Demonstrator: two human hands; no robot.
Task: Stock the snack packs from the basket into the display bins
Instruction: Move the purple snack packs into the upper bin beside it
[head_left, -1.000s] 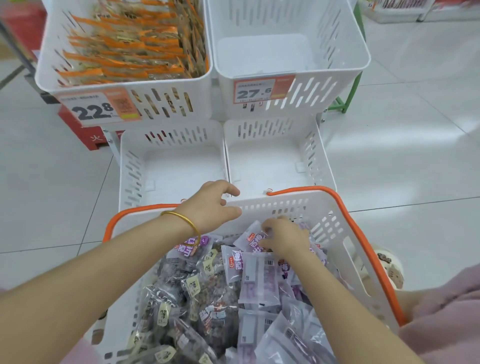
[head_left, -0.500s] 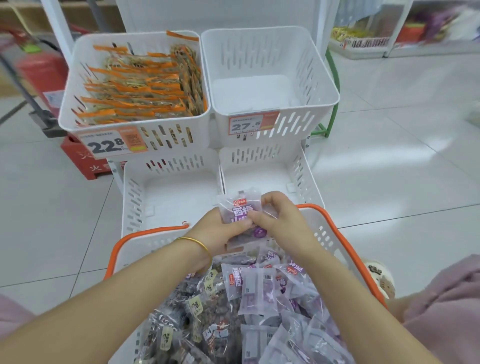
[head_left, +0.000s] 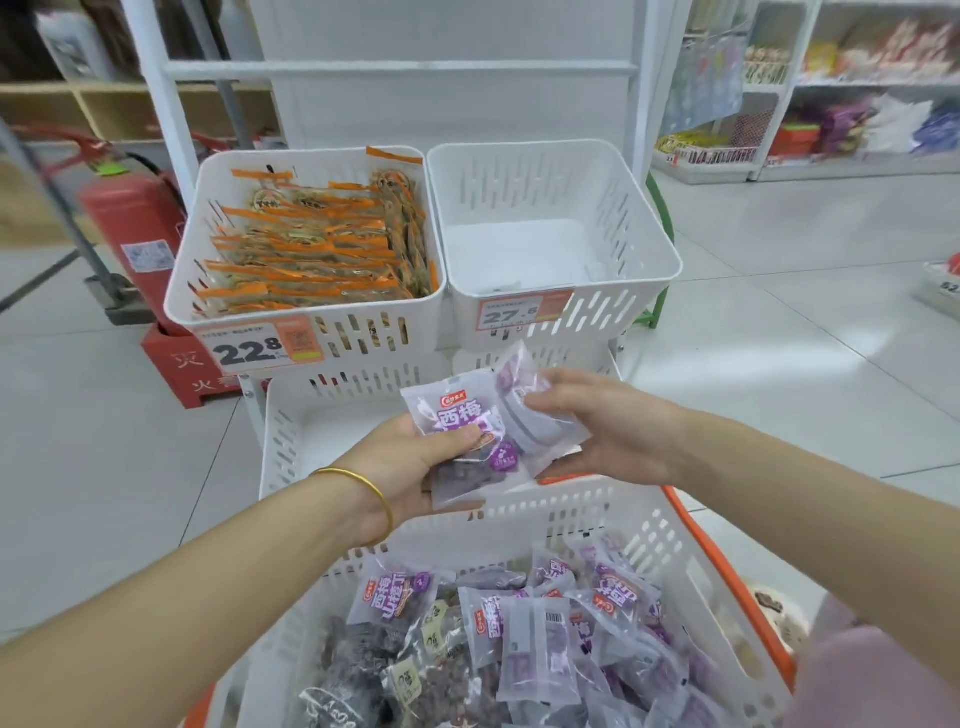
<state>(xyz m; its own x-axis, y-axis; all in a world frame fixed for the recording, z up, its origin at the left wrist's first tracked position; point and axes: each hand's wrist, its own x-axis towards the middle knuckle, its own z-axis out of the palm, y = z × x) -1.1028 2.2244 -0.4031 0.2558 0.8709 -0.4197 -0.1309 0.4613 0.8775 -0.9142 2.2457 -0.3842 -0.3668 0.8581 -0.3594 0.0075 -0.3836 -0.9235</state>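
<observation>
My left hand (head_left: 410, 470) grips a purple snack pack (head_left: 457, 421), thumb across its front. My right hand (head_left: 608, 434) holds a second purple pack (head_left: 530, 410) that overlaps the first. Both packs hover above the far rim of the white basket with orange trim (head_left: 670, 540), which holds several purple packs (head_left: 540, 623) and dark packs (head_left: 363, 670). Straight ahead, the upper right display bin (head_left: 639, 260) has a bare floor and a 27.6 price tag. The upper left bin (head_left: 249, 171) is full of orange packs (head_left: 311, 254). A lower bin (head_left: 291, 431) sits beneath my hands, partly hidden.
A red fire extinguisher (head_left: 130, 228) stands on a red box left of the bins. White shelving with goods (head_left: 857, 119) runs along the back right. Pale tiled floor (head_left: 805, 338) spreads on both sides. A pink sleeve (head_left: 872, 680) shows at the bottom right.
Both hands have lifted out of the basket with purple packs and risen toward the upper bins. My view has tilted up, so more of the shelving shows.
</observation>
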